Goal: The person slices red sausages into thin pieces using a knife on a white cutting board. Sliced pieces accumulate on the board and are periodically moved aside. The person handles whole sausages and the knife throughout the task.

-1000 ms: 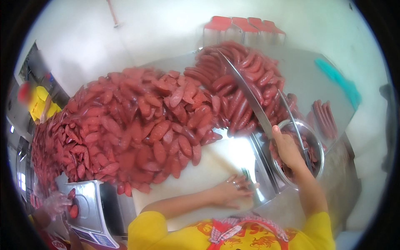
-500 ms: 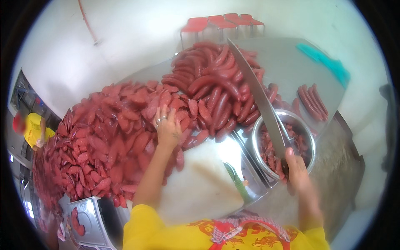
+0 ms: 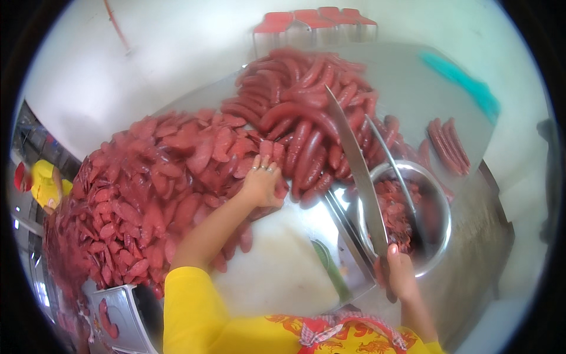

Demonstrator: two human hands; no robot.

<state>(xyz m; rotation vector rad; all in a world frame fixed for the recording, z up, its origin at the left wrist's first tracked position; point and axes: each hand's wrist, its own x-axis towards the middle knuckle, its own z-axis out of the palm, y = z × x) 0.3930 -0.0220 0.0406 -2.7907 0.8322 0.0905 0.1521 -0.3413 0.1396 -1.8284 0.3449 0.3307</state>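
Fingers [image 3: 263, 163] of L hand [image 3: 259, 186], ringed, bent down over cut sausage pcs [image 3: 147, 194] at R edge of that heap; can't tell if they grip or just press, tips partly hidden. R hand [image 3: 401, 274] closed round handle of long knife [image 3: 361, 159], thumb up along it, blade raised and slanting up-left, tip toward the whole sausages [image 3: 306, 147], piled beyond and R of L hand. White cutting board [image 3: 265, 259] just below L hand, w/ green strip [image 3: 331, 271] near its R side. Steel bowl [image 3: 449, 227] R of blade holds smaller sausage bits [image 3: 392, 206]; thin metal rod [image 3: 386, 147] leans out of it.

Main risk, I'd say: L hand is bare, so a leftward swing of the blade w/ fingers in the way could cut it. Pcs look wet, so a loose hold might slip, & pulling from heap edge could bring more sliding onto board. Rod sticks up near blade; a careless R-hand move might clip it & tip bits out.

Farther out: slim sausages [image 3: 448, 144] in a sep. bunch, teal sheet [image 3: 460, 82] at table edge, scale [image 3: 121, 307] lower L, red stools [image 3: 274, 22] by wall.
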